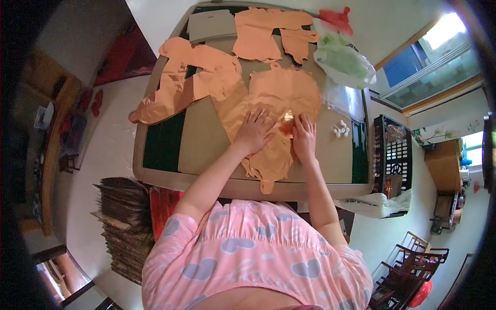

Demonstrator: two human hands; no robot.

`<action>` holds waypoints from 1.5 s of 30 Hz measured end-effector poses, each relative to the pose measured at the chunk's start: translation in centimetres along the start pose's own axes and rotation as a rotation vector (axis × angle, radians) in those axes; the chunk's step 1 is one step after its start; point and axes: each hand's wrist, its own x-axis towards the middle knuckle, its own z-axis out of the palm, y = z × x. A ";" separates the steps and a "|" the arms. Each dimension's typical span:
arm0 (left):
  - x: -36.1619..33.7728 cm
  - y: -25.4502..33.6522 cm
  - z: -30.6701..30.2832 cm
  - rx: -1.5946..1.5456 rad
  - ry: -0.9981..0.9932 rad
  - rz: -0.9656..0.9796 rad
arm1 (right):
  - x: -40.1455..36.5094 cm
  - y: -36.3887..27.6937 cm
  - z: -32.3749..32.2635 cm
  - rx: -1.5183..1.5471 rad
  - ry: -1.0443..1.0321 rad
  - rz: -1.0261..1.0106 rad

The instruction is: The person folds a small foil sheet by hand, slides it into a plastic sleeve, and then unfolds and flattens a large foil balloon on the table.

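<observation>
Both my hands rest on a flat, shiny orange foil piece [281, 90] laid out on the brown board of the table. My left hand [254, 133] lies palm down on its left part, fingers spread. On its right edge is my right hand [305, 135], fingers extended beside a bright glare and a fold in the foil. The narrow lower end of the piece reaches the table's near edge. Another orange foil piece [178, 85] spreads at the left, touching the middle one. More orange foil [261, 33] lies at the back.
Grey flat sheets [212, 27] lie at the table's back left. A plastic bag with green contents [343, 59] is at the back right. Small white items [340, 129] sit right of my right hand. A black crate [395, 155] stands beyond the table's right edge; stacked bundles [124, 222] stand lower left.
</observation>
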 end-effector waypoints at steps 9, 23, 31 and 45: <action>0.1 0.0 -0.5 -0.017 -0.015 0.005 | 0.8 -1.5 -3.5 0.470 -0.014 0.398; 0.1 -0.1 -0.2 0.012 -0.019 0.006 | 1.1 -2.6 -1.4 0.241 -0.028 0.258; 0.0 0.1 -0.4 -0.008 0.004 -0.008 | 1.0 -2.4 -3.5 0.490 -0.132 0.342; 0.0 0.1 -0.2 -0.085 0.133 -0.001 | -0.8 -2.8 -1.0 0.111 -0.198 -0.111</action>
